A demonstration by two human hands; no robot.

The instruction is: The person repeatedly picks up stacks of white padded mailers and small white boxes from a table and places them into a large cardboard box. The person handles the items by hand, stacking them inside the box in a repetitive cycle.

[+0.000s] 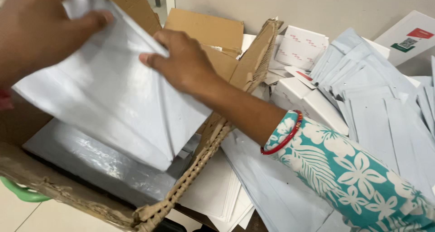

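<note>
White mailer bag (113, 96) held over my cardboard box (199, 155): left hand (31, 32) and right hand (186, 62) fingers both clamped on its top edge.

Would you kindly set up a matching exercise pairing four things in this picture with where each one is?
Things:
1. white mailer bag
2. red bangle
3. white boxes
4. pale blue envelopes

Places:
A. spread in an overlapping heap at the right
B. held by the left hand and right hand over the torn cardboard box
C. stacked just beyond the cardboard box flap
D. around the right wrist, at the edge of the floral sleeve

Pairs: 1-B, 2-D, 3-C, 4-A
</note>
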